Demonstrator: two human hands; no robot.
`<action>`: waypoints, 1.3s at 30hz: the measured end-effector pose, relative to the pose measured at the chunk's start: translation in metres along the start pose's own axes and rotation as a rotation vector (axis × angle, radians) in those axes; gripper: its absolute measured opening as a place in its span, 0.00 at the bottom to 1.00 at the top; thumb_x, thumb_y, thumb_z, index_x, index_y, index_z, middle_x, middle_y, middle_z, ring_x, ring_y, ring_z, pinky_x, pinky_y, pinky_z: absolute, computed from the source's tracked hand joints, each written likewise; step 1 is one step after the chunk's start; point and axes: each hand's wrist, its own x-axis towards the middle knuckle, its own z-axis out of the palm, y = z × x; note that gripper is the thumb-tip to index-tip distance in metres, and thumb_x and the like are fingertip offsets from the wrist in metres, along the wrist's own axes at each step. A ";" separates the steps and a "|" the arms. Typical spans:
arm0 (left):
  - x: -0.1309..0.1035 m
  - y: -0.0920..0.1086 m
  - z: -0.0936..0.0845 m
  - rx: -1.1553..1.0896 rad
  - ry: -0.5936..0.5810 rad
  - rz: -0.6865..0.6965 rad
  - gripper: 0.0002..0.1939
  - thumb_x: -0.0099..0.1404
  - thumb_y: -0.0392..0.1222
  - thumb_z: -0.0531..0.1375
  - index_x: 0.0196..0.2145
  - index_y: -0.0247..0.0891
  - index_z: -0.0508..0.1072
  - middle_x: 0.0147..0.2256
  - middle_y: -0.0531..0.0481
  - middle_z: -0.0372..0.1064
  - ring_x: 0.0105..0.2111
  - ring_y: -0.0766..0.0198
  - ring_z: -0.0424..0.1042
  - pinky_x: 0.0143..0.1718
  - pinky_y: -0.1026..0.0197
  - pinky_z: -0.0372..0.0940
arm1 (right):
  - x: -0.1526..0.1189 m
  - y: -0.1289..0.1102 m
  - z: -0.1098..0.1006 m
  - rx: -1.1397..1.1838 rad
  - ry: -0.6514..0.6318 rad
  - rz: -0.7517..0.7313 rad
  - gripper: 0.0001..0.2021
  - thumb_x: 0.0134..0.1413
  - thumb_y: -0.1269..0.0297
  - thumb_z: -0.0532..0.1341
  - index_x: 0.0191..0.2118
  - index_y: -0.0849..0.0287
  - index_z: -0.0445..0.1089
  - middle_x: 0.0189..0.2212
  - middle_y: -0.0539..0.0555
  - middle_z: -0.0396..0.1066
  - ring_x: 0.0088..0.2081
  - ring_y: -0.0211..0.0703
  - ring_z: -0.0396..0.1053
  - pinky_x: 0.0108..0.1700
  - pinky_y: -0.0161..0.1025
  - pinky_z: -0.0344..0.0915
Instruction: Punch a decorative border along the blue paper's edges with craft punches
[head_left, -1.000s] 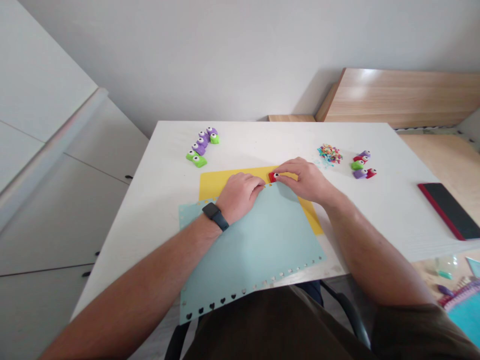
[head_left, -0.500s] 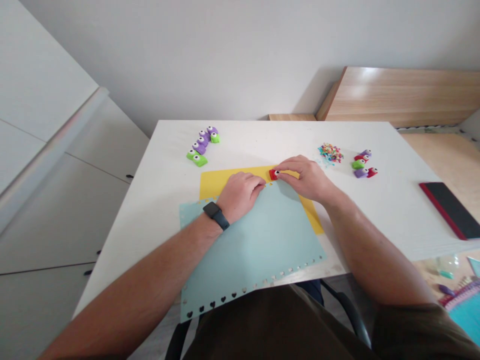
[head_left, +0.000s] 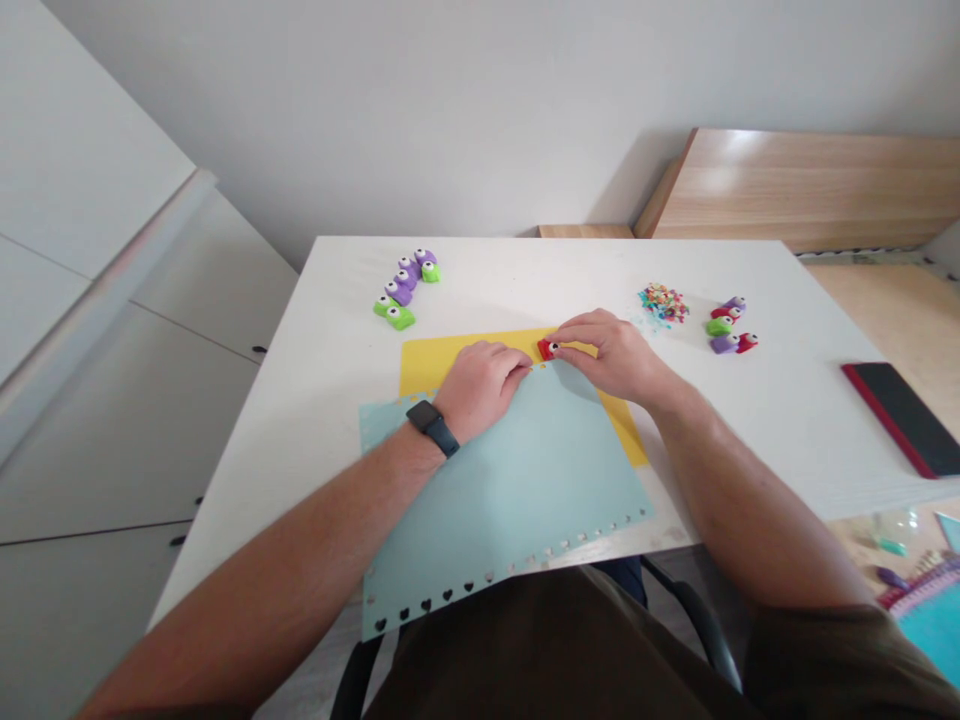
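A light blue sheet of paper (head_left: 525, 470) has cut-out holes along its edges, several of them heart-shaped, and overhangs the near table edge. Beneath it lies a yellow sheet (head_left: 442, 358). With fingers closed, my left hand (head_left: 484, 385) pinches the blue sheet near its far edge. At that same edge, a small red craft punch (head_left: 544, 349) with a white, eye-like round top is held between the thumb and fingers of my right hand (head_left: 611, 352). The fingers partly cover the punch, and I cannot tell if its lever is pressed.
Purple and green punches (head_left: 400, 317) stand in a group at the back left of the white table (head_left: 300, 400). Farther right are a pile of colourful paper bits (head_left: 664, 302), several more punches (head_left: 724, 344) and a dark, red-edged flat case (head_left: 904, 415).
The view has shifted very slightly. Both hands keep the same places and grips, with the red punch still at the blue sheet's far edge.
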 end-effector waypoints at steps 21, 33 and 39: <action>0.000 -0.001 0.000 -0.003 0.002 0.004 0.09 0.76 0.39 0.59 0.43 0.38 0.80 0.41 0.45 0.81 0.43 0.53 0.77 0.48 0.49 0.69 | 0.000 -0.001 0.000 -0.011 0.014 -0.015 0.09 0.68 0.66 0.65 0.46 0.52 0.84 0.45 0.56 0.84 0.46 0.51 0.79 0.53 0.51 0.72; 0.000 -0.001 0.000 -0.007 -0.004 -0.003 0.09 0.76 0.40 0.58 0.43 0.39 0.80 0.41 0.46 0.81 0.43 0.54 0.78 0.48 0.50 0.68 | -0.001 -0.001 -0.001 -0.004 0.010 -0.019 0.09 0.67 0.65 0.66 0.46 0.52 0.85 0.45 0.55 0.84 0.48 0.52 0.79 0.55 0.52 0.72; 0.001 0.000 0.000 -0.011 -0.002 -0.012 0.09 0.76 0.40 0.58 0.43 0.39 0.80 0.40 0.45 0.81 0.42 0.54 0.78 0.48 0.50 0.69 | 0.000 -0.002 -0.003 -0.002 0.008 -0.014 0.09 0.67 0.65 0.66 0.46 0.50 0.84 0.45 0.55 0.84 0.48 0.52 0.79 0.55 0.52 0.72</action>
